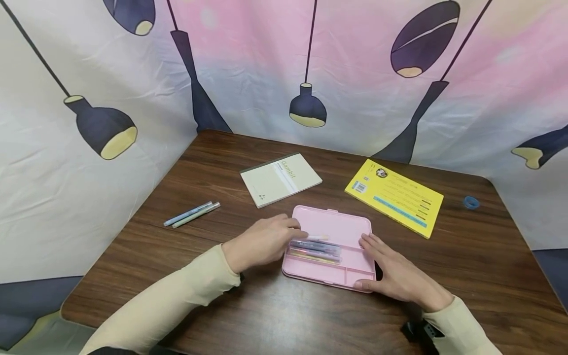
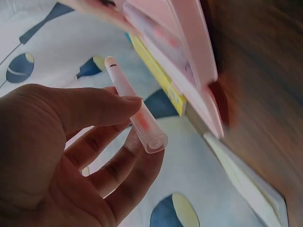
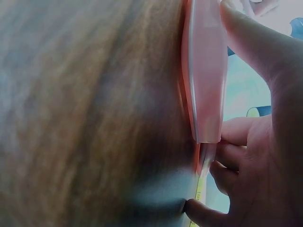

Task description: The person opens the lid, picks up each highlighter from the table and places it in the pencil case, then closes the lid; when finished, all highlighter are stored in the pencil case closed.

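Observation:
My left hand [image 1: 268, 241] pinches a slim whitish pen [image 2: 137, 111] between thumb and fingers, over the pencil case in the head view. The left wrist view shows its pale tip and reddish marking. A pink pencil case [image 1: 312, 280] lies opened flat, lid on the far side. Inside its long compartment rest several pens [image 1: 316, 248] with clear, bluish and yellowish bodies. My right hand [image 1: 397, 273] holds the case's right end, thumb at the front corner and fingers at the side by the hinge.
Two pens [image 1: 193, 214] lie side by side at the left. Behind the case are a cream notebook [image 1: 281, 180] and a yellow book [image 1: 395, 197]. A blue tape roll [image 1: 471, 202] sits at the far right of the wooden table [image 1: 248, 325]. A printed curtain [image 1: 262, 64] hangs behind.

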Demonstrator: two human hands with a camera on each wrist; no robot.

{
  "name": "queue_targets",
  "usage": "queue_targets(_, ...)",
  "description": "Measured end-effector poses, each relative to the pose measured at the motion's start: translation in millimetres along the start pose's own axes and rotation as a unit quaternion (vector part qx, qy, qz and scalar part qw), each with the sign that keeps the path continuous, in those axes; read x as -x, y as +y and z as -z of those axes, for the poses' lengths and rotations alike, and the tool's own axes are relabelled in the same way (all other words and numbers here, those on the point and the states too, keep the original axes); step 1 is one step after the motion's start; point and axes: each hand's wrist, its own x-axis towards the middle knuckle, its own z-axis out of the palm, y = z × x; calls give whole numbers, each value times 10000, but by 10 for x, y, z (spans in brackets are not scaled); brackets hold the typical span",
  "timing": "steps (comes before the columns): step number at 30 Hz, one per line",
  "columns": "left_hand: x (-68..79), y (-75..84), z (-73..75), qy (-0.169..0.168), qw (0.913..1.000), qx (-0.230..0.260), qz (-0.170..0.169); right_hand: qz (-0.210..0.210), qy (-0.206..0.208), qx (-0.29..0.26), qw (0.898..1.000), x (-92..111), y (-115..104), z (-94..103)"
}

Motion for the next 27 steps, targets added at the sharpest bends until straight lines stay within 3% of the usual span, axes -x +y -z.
queue_targets(5,-99,47,-106,-341,9993,116,-97,-15,-65,1,10000,-11,3,9)
queue_targets(14,-159,65,-237,-584,9977,311,-167,-1,-4,37,10000,-23,19,-21)
queue_targets(27,-193,58,-279,-650,9967,403,-275,-64,-77,-20,9999,-7,21,-16)
